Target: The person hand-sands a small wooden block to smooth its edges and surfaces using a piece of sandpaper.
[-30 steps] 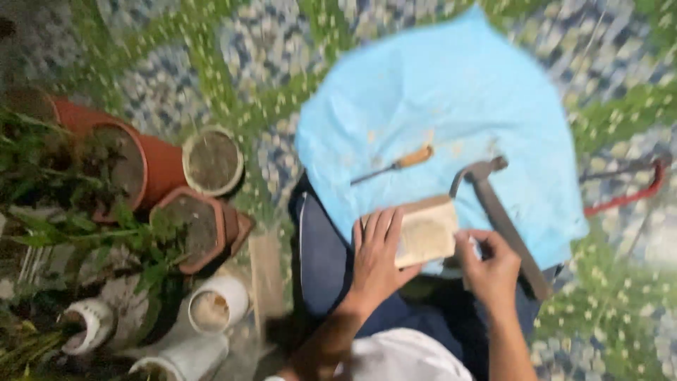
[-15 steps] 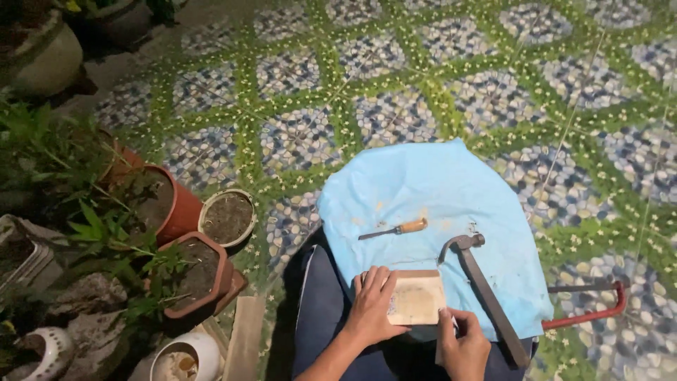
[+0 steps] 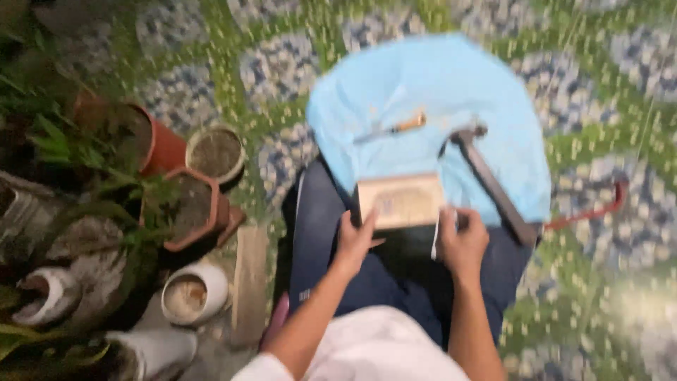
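A pale wooden block (image 3: 400, 201) rests on the near edge of a blue cloth (image 3: 430, 92) spread over a low stand, above my knees. My left hand (image 3: 354, 240) grips the block's lower left corner. My right hand (image 3: 462, 243) is closed at its right side around a small pale thing I cannot make out in the blur. A hammer (image 3: 493, 185) lies on the cloth just right of the block. A wooden-handled chisel (image 3: 395, 127) lies farther back.
Terracotta pots (image 3: 151, 144) with soil and plants (image 3: 77, 162) crowd the left, with white pots (image 3: 190, 293) nearer me. A wooden plank (image 3: 248, 282) lies beside my left leg. A red-framed saw (image 3: 596, 208) sits on the patterned tile floor at right.
The view swung up and then back down, now blurred. My left hand slid from flat on the block's face to its lower left corner. My right hand stays at the right side.
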